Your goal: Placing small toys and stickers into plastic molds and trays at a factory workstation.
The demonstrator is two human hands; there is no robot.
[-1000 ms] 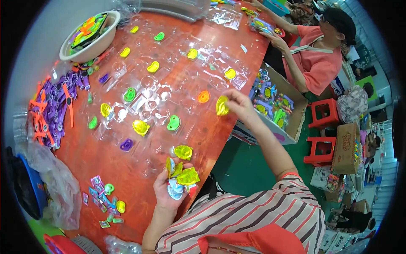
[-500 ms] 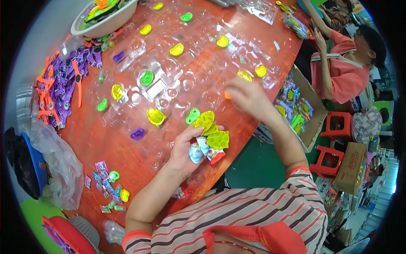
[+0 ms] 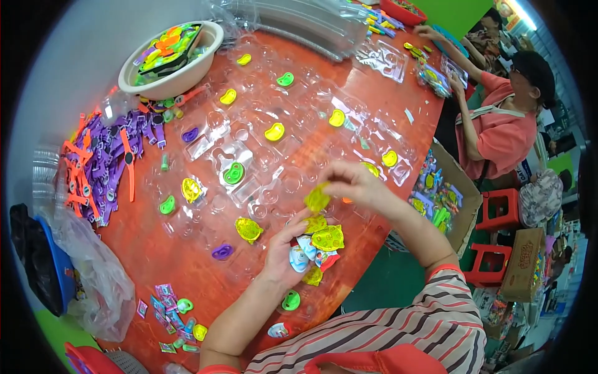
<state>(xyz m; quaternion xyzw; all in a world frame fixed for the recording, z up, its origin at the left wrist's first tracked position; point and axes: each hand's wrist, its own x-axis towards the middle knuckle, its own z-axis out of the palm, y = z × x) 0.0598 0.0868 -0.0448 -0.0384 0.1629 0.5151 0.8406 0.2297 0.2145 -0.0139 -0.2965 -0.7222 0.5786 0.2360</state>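
Note:
My left hand (image 3: 281, 257) is closed around several small toy pieces: yellow patterned ones (image 3: 327, 238) on top and white, blue and red ones (image 3: 299, 258) under them. Between the fingertips of my right hand (image 3: 354, 184) is a single yellow patterned piece (image 3: 317, 197), just above the left hand's bunch. Under both hands lie clear plastic blister trays (image 3: 293, 181) with moulded hollows. Some hollows carry yellow pacifier-shaped pieces (image 3: 274, 131), green ones (image 3: 233, 173) and purple ones (image 3: 190, 134). Loose yellow patterned pieces (image 3: 248, 230) also sit on the trays.
Purple and orange toy watches (image 3: 112, 156) are heaped at the left, below a white basin (image 3: 212, 68) of colourful pieces. Small packets (image 3: 167, 305) lie near left. A cardboard box (image 3: 464, 227) of toys stands beside the red table's right edge. A co-worker in pink (image 3: 501, 134) is at far right.
My right hand has come back from the trays on the right to beside my left hand, now pinching a yellow patterned piece. The whole view has shifted, showing more of the table's far end.

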